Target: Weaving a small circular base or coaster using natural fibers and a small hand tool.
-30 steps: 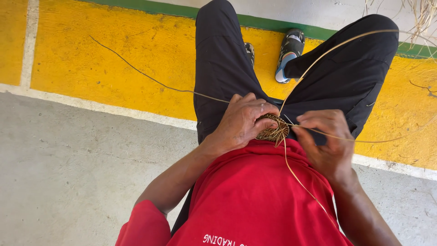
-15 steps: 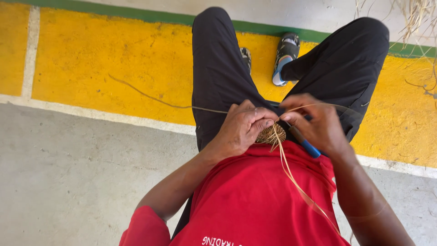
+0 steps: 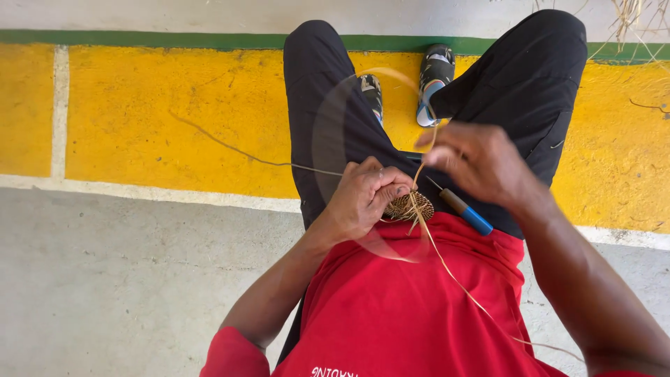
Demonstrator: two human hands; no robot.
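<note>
1. Your left hand (image 3: 363, 199) is clenched around a small round woven disc (image 3: 412, 207), pinning it against your lap just above the hem of the red shirt (image 3: 405, 307).
2. Your right hand (image 3: 481, 164) is raised above the disc, well clear of it, with its fingers (image 3: 436, 155) pinching a pale straw strand (image 3: 447, 269) that runs down across the shirt.
3. A blue-handled awl (image 3: 464, 211) lies on your lap just right of the disc, its tip pointing toward it.
4. A thin dark strand (image 3: 230, 148) trails left from the disc across the yellow floor band (image 3: 174, 112).
5. Grey concrete floor (image 3: 125, 279) lies open to your left; the sandals (image 3: 434, 77) sit beyond your knees near the green stripe (image 3: 139, 36).
</note>
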